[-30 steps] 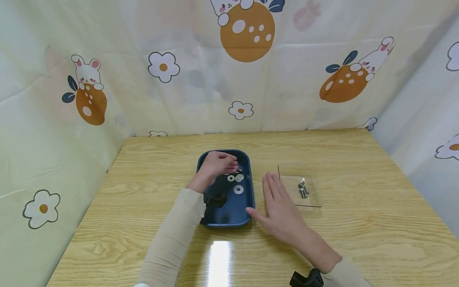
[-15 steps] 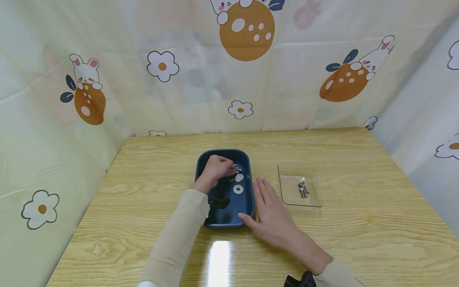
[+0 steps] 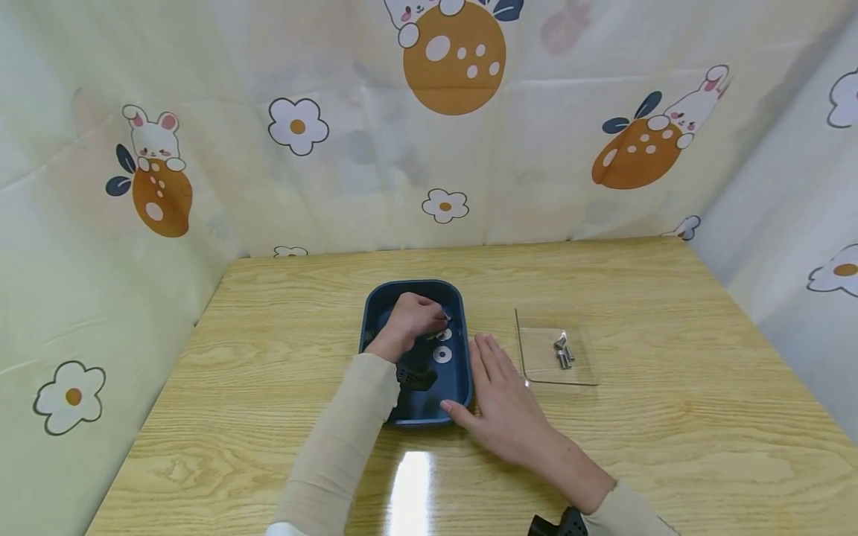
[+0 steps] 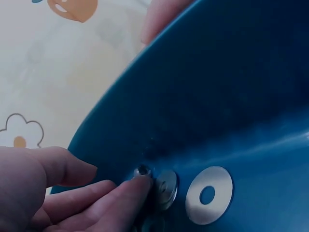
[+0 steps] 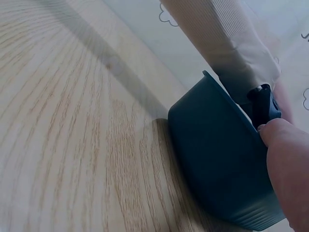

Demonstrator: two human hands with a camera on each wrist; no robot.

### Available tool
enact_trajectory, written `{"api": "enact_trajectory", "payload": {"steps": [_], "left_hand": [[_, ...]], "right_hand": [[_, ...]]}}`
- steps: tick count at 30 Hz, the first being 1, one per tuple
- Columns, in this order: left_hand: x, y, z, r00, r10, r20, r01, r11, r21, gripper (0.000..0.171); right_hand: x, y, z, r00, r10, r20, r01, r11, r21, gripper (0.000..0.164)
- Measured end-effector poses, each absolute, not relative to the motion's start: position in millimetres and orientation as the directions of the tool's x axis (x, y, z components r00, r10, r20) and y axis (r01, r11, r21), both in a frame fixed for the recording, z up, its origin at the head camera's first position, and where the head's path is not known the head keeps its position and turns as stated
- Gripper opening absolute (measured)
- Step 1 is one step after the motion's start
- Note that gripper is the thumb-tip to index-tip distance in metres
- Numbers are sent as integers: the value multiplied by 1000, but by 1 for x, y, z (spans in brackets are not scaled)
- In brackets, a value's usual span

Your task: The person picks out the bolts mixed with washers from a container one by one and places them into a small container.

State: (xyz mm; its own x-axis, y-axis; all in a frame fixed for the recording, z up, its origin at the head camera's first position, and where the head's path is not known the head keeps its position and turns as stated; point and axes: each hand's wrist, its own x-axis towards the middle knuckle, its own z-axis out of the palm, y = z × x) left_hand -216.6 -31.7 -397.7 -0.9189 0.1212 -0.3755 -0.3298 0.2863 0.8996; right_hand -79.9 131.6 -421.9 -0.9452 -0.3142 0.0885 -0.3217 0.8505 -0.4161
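My left hand (image 3: 417, 318) reaches down into a dark blue tray (image 3: 429, 421). In the left wrist view its fingertips (image 4: 140, 186) touch a small metal piece with a dark hollow (image 4: 142, 170), while the thumb stays apart from the fingers. Beside them a round metal washer (image 4: 167, 188) stands tilted, and a wide flat washer (image 4: 219, 193) lies on the tray floor. My right hand (image 3: 506, 413) lies along the tray's right side with straight fingers. Its thumb rests at the tray's rim, as the right wrist view also shows.
To the right, a clear plastic square piece (image 3: 529, 372) sits on the wooden table (image 3: 670, 424), bearing several metal screws (image 3: 564, 351). A curtain with printed rabbits and flowers (image 3: 375, 164) hangs behind and along the sides.
My left hand has lowered deeper into the tray, toward the small metal parts. The right hand has shifted left, up against the tray's side.
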Motion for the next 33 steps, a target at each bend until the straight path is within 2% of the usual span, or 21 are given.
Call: {"api": "enact_trajectory", "payload": {"steps": [21,33], "left_hand": [[-224,-23,-398,-910,126,-394,-347,286,893,34],[-222,-21,-401,-904,144,-403,-355,273,894,26]], "right_hand": [[-80,132,-422,-942,-323,90,-331,853,-404,95],[-79,132,-422,-942,-325,79,-328,849,-414,95]]}}
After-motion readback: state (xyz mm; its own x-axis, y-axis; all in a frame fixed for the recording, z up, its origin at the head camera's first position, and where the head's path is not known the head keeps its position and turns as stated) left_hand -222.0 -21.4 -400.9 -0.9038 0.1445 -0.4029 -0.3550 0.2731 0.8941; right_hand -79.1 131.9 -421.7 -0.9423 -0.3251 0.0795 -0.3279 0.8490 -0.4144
